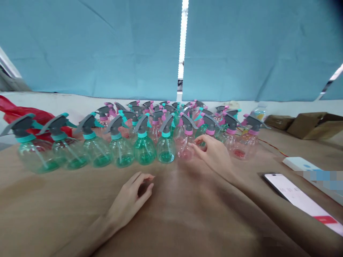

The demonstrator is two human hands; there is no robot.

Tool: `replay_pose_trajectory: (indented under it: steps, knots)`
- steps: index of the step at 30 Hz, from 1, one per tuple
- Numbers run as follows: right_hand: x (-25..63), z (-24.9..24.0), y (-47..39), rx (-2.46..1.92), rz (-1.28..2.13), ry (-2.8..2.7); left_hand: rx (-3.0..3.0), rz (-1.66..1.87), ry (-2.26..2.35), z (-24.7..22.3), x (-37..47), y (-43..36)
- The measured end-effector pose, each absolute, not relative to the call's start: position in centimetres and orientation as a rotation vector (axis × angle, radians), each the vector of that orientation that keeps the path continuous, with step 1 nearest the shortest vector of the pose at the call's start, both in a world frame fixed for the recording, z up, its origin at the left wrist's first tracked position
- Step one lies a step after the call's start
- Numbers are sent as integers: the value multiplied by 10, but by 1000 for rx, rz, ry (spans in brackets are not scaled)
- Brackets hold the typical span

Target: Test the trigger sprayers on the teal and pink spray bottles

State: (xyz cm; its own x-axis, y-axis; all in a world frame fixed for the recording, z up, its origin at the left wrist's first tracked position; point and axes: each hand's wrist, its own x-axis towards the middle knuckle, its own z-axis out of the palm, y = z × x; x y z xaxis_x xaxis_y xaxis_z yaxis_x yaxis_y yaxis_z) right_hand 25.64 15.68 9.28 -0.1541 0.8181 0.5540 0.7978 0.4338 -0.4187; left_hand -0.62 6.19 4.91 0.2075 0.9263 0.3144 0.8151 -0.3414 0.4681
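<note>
My left hand [131, 200] hovers over or rests on the brown table, its thumb and fingers curved with a small gap and nothing between them. Farther forward, my right hand [213, 153] is at the front row of spray bottles, fingers apart. Its fingertips overlap the side of a pink spray bottle [184, 151]; whether they touch it I cannot tell. A second pink spray bottle [210, 132] stands partly hidden behind that hand. Left of these, a green spray bottle [166, 153] and another green spray bottle [144, 151] stand upright, with grey trigger heads and turquoise collars.
Several more green and pink spray bottles crowd behind the front row. A red plastic bag [34, 114] lies at the far left. On the right are a phone [292, 192], a white box [302, 164] and an open cardboard box [313, 125]. A blue curtain [107, 50] hangs behind.
</note>
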Motion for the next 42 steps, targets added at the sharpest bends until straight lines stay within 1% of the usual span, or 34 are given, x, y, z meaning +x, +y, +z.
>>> replay_pose_trajectory:
  steps: [3,8,14,18,23,28,33,38,42]
  knots:
    - [265,87,163,-1394,58,-1926,2328,810,1682,47,-8,62]
    - [254,78,183,-1407,140,-1930,2428,782,1634,46,-6,62]
    - [241,77,204,-1415,255,-1935,2475,765,1565,46,1,64]
    - [240,77,205,-1425,272,-1956,2428,788,1569,47,10,67]
    - [245,77,184,-1475,237,-1986,2230,833,1626,56,32,74]
    - [255,77,151,-1505,182,-2033,2010,985,1577,68,58,83]
    - [262,73,119,-1520,-40,-2068,1946,1139,1467,86,86,88]
    - [259,67,95,-1388,-139,-2055,1918,1166,1344,104,114,87]
    - [253,58,84,-1225,-135,-2101,1822,1191,1351,114,128,85]
